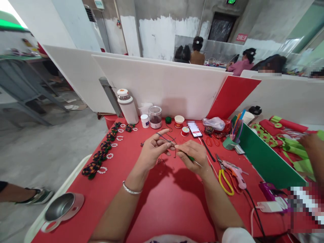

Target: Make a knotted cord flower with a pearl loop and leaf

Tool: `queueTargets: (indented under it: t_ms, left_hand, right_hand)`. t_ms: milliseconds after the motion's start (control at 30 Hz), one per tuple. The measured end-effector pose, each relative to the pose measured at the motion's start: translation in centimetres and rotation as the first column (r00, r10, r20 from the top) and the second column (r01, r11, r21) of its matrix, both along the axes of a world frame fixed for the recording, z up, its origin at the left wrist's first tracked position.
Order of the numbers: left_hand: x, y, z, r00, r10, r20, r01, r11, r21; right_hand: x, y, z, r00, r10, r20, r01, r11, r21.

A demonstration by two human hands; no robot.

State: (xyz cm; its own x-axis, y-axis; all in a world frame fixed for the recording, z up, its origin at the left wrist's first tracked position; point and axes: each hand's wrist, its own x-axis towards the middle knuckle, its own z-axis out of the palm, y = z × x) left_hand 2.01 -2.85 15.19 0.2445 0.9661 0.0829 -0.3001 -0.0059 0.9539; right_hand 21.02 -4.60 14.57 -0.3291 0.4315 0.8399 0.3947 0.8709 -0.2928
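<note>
My left hand and my right hand meet over the middle of the red table. The left hand's thumb and fingers pinch a thin dark cord that loops between the two hands. In a closed grip, the right hand holds a thin green-handled tool whose tip points left at the cord. A silver bangle sits on my left wrist.
Several finished dark woven ornaments with white bead rings line the left edge. A thermos, jars, a phone, yellow-handled pliers, a pink glue gun and a steel cup stand around. A green divider is at right; other people sit behind the white partition.
</note>
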Motion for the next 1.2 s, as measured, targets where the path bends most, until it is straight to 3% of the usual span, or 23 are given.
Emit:
queueTargets:
  t_ms: [200,333,467,700,867,1200]
  left_hand:
    - [-0.5,0.1,0.0,0.986,-0.117,0.121,0.129,0.987,-0.095]
    - [-0.6,0.1,0.4,0.968,-0.182,0.171,0.203,0.972,-0.12]
    - [-0.3,-0.1,0.5,0.987,-0.147,0.068,0.154,0.982,-0.107]
    - [-0.1,-0.2,0.2,0.995,-0.072,-0.065,0.07,0.997,-0.043]
    - [0.1,0.1,-0.4,0.998,-0.025,-0.061,0.024,1.0,-0.009]
    - [0.2,0.1,-0.5,0.996,0.052,-0.067,-0.053,0.999,-0.005]
  right_hand:
    - [0.1,0.3,-0.4,0.999,-0.053,0.001,0.052,0.99,0.13]
    - [0.0,0.3,-0.1,0.994,0.08,-0.071,-0.079,0.997,0.022]
    - [0.0,0.5,0.1,0.985,0.107,-0.133,-0.119,0.989,-0.088]
    - [0.1,0.9,-0.4,0.989,0.03,-0.147,-0.054,0.984,-0.168]
    - [0.0,0.9,-0.7,0.995,-0.033,-0.094,0.02,0.989,-0.143]
    - [-0.3,0.9,-0.8,0.991,-0.056,-0.121,0.045,0.995,-0.093]
